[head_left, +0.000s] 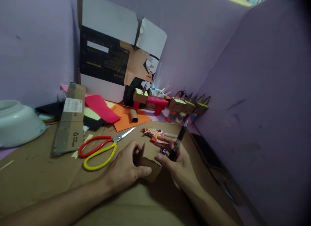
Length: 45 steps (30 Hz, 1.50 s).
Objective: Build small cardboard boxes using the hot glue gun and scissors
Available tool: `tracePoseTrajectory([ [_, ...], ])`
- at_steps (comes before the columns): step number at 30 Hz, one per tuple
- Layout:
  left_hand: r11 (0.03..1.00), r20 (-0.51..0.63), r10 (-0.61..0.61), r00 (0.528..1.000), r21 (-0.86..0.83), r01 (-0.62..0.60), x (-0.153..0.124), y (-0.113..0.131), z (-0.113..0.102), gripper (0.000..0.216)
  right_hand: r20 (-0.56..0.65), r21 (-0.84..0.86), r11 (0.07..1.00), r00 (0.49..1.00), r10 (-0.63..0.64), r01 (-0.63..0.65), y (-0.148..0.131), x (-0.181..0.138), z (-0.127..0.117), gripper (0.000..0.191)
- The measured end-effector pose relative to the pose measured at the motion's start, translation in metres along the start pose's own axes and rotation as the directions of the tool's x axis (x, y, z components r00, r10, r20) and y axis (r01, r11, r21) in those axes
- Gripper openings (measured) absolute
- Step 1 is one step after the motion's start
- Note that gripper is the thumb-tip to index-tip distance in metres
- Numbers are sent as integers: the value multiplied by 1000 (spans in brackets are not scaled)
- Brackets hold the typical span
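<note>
A small folded piece of cardboard, box-like with a ragged edge, is in front of me. My left hand grips its left side, the thumb along the near face and the fingers curled behind. A black pen points up and away, tucked in my right hand. The right thumb touches or nearly touches the cardboard's right edge. Left of my hands lie scissors with one red and one yellow handle, blades apart. Just beyond my fingers is a glue gun with a colourful pattern.
A cardboard sheet covers the table. An upended white bowl and a cardboard strip stand left. Coloured paper, a small cardboard tube and cardboard animal figures lie behind. A dark phone-like slab borders the right wall.
</note>
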<state>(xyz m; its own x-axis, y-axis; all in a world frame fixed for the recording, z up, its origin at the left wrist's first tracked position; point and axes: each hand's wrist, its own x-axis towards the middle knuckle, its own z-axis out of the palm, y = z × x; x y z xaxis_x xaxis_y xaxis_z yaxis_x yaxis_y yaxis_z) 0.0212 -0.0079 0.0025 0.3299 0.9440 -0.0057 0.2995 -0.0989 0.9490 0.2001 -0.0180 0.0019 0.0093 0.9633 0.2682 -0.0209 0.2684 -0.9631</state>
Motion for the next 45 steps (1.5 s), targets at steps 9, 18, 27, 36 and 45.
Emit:
tracePoseTrajectory([
  [9,994,-5,22,1000,108,-22,-6,-4,-5,44,283,-173,950,937,-204,259,4,-12,-8,31],
  [18,895,-14,344,939,308,-323,-16,-24,-5,40,265,-188,940,936,-231,286,11,-14,-2,27],
  [27,869,121,331,936,346,-353,-13,-24,-12,51,270,-250,889,909,-317,384,22,-15,-2,33],
  [36,774,201,399,895,450,-446,-14,-24,-14,47,275,-232,853,873,-404,468,24,-18,0,25],
  [45,684,318,573,756,323,-654,0,-20,-28,44,265,-288,816,860,-435,502,18,-20,3,32],
])
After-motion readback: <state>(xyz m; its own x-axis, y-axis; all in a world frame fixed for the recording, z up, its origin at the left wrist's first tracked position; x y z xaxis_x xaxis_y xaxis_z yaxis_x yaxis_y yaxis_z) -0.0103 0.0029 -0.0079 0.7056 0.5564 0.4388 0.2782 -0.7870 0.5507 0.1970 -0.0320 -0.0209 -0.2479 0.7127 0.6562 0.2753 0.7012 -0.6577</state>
